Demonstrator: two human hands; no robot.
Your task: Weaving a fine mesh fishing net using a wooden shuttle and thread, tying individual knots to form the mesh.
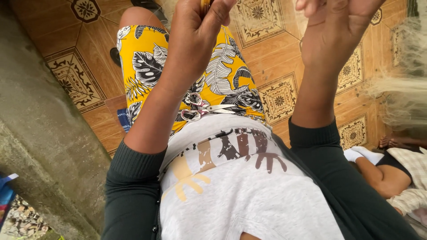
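My left hand (195, 31) is raised near the top of the view, its fingers pinched on a thin yellowish object (205, 6) that runs out of frame. My right hand (336, 31) is lifted beside it at the upper right, fingers partly cut off by the frame edge; pale blond fibre strands (402, 89) hang close to it, and I cannot tell whether it grips them. A small pair of scissors (200, 109) with light handles lies on my lap, on the yellow leaf-print shorts (147, 58), below both hands.
A grey concrete wall (40, 133) runs along the left. Patterned brown floor tiles (280, 95) lie under my legs. Another person (391, 173) sits low at the right, with a white sock and bare feet showing. Gravel and a blue item (6, 195) are at the lower left.
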